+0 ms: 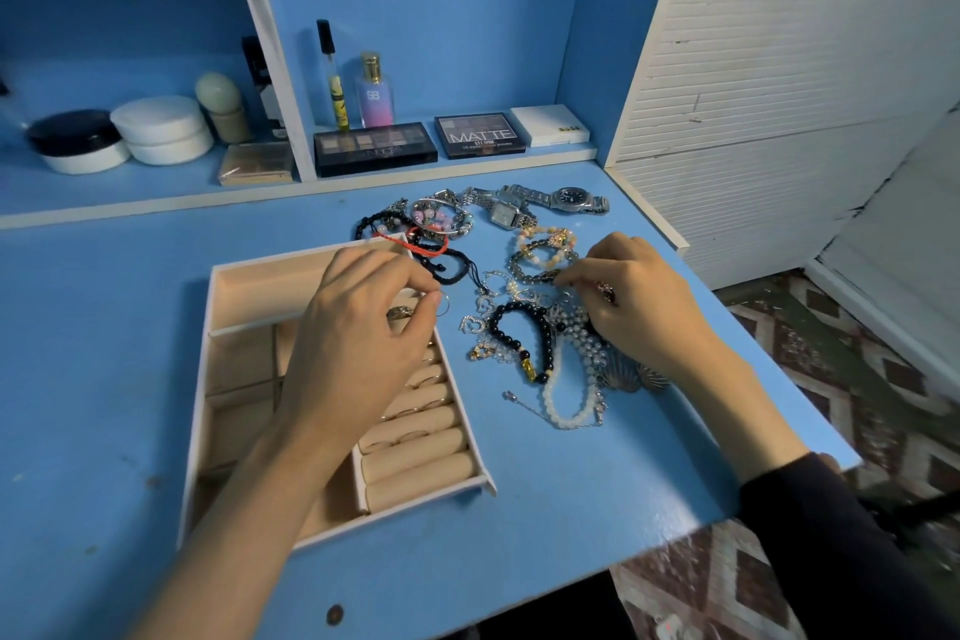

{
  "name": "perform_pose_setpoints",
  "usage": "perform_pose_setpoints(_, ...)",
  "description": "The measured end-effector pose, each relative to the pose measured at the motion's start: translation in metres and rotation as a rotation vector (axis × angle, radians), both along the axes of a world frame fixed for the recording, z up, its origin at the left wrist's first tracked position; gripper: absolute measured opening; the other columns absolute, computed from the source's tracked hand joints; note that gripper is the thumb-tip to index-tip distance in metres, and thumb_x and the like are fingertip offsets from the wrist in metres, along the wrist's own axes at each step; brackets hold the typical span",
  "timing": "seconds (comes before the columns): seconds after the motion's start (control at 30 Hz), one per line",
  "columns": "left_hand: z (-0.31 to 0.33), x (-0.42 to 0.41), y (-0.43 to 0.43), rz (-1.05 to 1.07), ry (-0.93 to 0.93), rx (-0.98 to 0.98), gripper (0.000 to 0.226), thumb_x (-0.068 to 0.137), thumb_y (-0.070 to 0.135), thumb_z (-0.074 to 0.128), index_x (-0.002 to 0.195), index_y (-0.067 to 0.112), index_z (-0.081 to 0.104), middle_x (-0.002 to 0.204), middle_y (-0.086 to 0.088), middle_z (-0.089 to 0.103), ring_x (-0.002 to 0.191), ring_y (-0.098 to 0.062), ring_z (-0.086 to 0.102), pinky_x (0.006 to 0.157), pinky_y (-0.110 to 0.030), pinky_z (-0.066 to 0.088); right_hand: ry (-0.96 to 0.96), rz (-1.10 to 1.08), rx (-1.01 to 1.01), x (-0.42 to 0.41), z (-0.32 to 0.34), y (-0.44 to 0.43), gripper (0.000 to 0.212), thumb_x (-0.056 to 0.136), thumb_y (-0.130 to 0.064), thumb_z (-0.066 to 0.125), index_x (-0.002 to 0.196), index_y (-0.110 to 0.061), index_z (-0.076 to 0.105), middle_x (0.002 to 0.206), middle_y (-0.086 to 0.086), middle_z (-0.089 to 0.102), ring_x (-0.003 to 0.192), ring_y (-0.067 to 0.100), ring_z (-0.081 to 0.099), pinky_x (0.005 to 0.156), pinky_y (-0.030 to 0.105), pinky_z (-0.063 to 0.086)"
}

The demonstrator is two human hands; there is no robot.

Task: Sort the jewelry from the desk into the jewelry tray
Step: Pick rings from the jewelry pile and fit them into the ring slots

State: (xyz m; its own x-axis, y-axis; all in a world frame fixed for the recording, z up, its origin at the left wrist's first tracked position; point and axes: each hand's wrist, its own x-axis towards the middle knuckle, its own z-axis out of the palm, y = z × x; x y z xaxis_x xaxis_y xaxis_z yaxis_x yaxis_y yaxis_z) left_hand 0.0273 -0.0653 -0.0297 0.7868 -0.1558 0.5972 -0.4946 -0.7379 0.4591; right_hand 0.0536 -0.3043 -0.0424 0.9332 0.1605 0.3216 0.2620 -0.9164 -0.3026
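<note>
A beige jewelry tray (244,286) lies on the blue desk, with ring rolls (415,452) on its right side that hold several rings. My left hand (358,348) hovers over the ring rolls and pinches a thin ring (443,303) between thumb and fingertips. To the right lies a heap of jewelry: a black bead bracelet (519,322), white bead strands (566,411), two watches (540,203) and corded bracelets (441,255). My right hand (639,301) rests in the heap, its curled fingers pinching a small piece I cannot make out.
Makeup palettes (374,148), perfume bottles (374,91) and cream jars (161,127) stand on the shelf at the back. The desk's right edge (779,348) drops off close to the heap. A white panel (753,68) stands at the right.
</note>
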Motion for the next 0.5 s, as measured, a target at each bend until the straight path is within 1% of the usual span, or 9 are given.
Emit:
perform_pose_setpoints(0.1,0.001,0.0,0.0,0.0,0.006,0.001,0.008,0.077,0.007,0.07,0.075,0.011,0.064,0.084,0.002,0.066,0.092,-0.014,0.053,0.08,-0.017,0.036,-0.002,-0.007,-0.037,0.002,0.002,0.004,0.019,0.087,-0.018,0.056,0.095,-0.024,0.073,0.095,0.003,0.055,0.091,0.022,0.048,0.069,0.03,0.032)
perform_pose_setpoints(0.27,0.001,-0.001,0.0,0.001,0.006,-0.005,0.008,0.077,0.007,0.07,0.075,0.012,0.064,0.084,0.002,0.065,0.092,-0.016,0.054,0.08,-0.02,0.038,0.024,0.001,-0.07,0.003,0.009,0.005,0.019,0.082,-0.015,0.057,0.087,-0.025,0.073,0.096,0.002,0.053,0.093,0.021,0.046,0.073,0.031,0.031)
perform_pose_setpoints(0.33,0.0,-0.001,0.0,0.004,-0.003,-0.008,0.008,0.077,0.008,0.07,0.075,0.012,0.063,0.084,0.002,0.065,0.091,-0.015,0.054,0.079,-0.021,0.039,-0.003,-0.024,-0.098,0.005,0.009,0.006,0.019,0.082,-0.015,0.058,0.089,-0.023,0.074,0.096,0.004,0.055,0.094,0.024,0.047,0.073,0.032,0.033)
perform_pose_setpoints(0.43,0.0,0.0,0.0,-0.001,-0.013,-0.013,0.006,0.077,0.011,0.068,0.075,0.013,0.063,0.083,0.003,0.065,0.09,-0.015,0.053,0.078,-0.021,0.039,-0.048,-0.063,-0.138,0.009,0.007,0.006,0.021,0.082,-0.014,0.061,0.097,-0.02,0.074,0.094,0.008,0.057,0.093,0.03,0.05,0.074,0.036,0.037)
perform_pose_setpoints(0.5,0.0,0.0,0.0,-0.005,-0.015,-0.002,0.004,0.077,0.012,0.066,0.075,0.012,0.063,0.083,0.002,0.065,0.09,-0.016,0.054,0.078,-0.021,0.039,-0.078,-0.063,-0.146,0.011,0.007,0.008,0.021,0.082,-0.014,0.062,0.099,-0.02,0.073,0.092,0.008,0.058,0.091,0.03,0.05,0.073,0.036,0.036)
